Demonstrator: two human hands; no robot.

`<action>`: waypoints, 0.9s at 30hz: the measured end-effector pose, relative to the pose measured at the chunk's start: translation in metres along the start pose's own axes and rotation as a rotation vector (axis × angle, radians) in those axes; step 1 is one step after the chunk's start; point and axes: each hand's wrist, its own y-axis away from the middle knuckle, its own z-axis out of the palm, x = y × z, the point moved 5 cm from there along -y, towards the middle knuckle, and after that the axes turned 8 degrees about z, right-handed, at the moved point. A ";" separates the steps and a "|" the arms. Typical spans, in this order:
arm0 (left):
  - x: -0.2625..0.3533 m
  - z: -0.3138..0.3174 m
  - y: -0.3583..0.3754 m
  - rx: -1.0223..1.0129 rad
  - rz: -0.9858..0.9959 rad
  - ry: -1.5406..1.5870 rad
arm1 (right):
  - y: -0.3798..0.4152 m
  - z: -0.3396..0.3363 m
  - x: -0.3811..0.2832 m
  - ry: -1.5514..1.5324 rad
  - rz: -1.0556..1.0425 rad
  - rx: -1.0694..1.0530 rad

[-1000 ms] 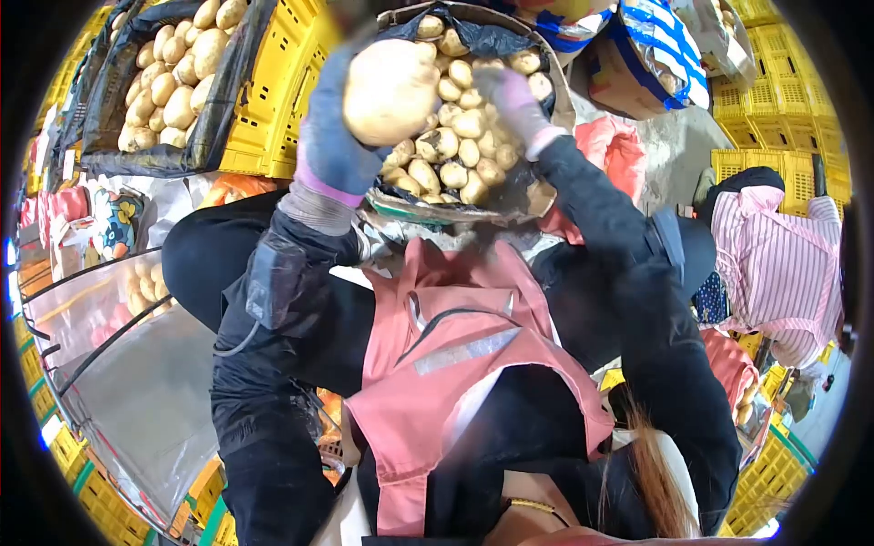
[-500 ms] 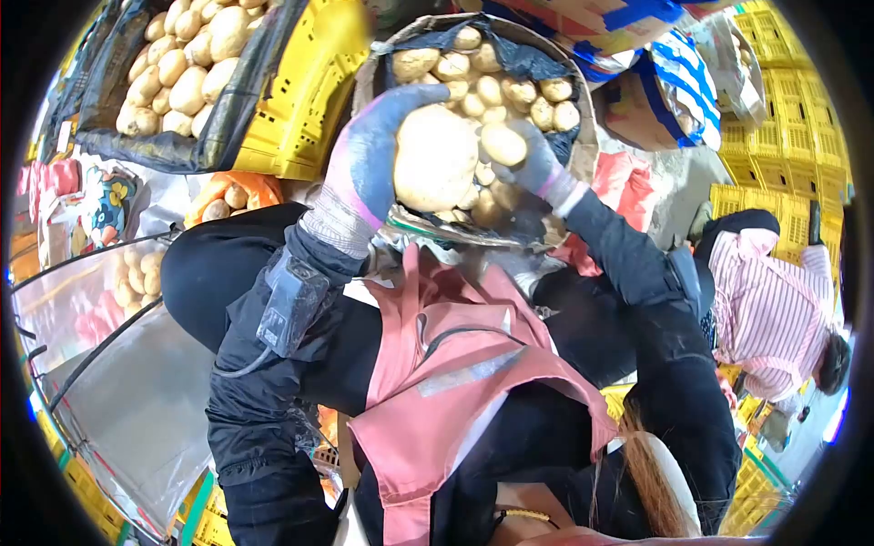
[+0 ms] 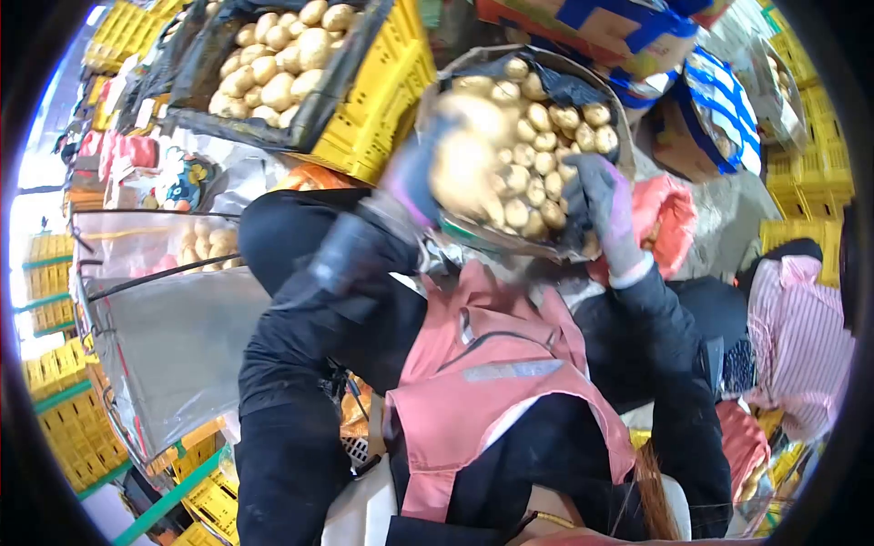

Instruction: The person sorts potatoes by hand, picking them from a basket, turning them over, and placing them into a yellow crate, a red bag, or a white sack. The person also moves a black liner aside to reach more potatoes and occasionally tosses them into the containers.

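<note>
A round container [image 3: 625, 118] lined with dark plastic holds many potatoes [image 3: 543, 141]. My left hand [image 3: 414, 177], gloved in grey and pink, is blurred over its left side and grips large potatoes [image 3: 464, 173]; the blur hides how many. At the container's right edge is my right hand [image 3: 603, 205], in a similar glove. Its fingers are bent down beside the small potatoes, apart from one another, and no potato shows in them.
A yellow crate [image 3: 387, 91] lined with black holds larger potatoes [image 3: 278, 64] at the upper left. A red bag [image 3: 669, 218] stands right of the container. Blue-taped boxes [image 3: 619, 32] are behind. Another person in striped clothing [image 3: 797, 337] is at the right.
My right hand has moved right, away from the potatoes in my left hand, and the potato it held is gone from it. The whole view has shifted, and my left hand is now blurred.
</note>
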 end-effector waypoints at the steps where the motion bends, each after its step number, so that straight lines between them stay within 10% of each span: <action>1: 0.034 -0.010 -0.008 0.006 0.147 0.023 | -0.013 -0.011 0.013 -0.013 0.005 0.007; 7: 0.181 -0.061 0.007 0.442 0.729 0.163 | -0.077 -0.022 0.085 -0.033 0.146 0.045; 9: 0.174 -0.068 0.008 0.302 0.854 -1.024 | -0.136 -0.025 0.167 0.340 0.049 0.061; 11: 0.144 -0.066 -0.001 0.147 0.836 -1.510 | -0.154 0.009 0.192 0.723 0.018 -0.091; 17: 0.025 -0.017 -0.003 0.165 0.201 0.101 | -0.223 0.114 0.225 1.275 -0.108 -0.199; 27: 0.033 0.052 0.008 0.049 0.108 -0.231 | -0.204 0.102 0.197 1.585 0.133 -0.167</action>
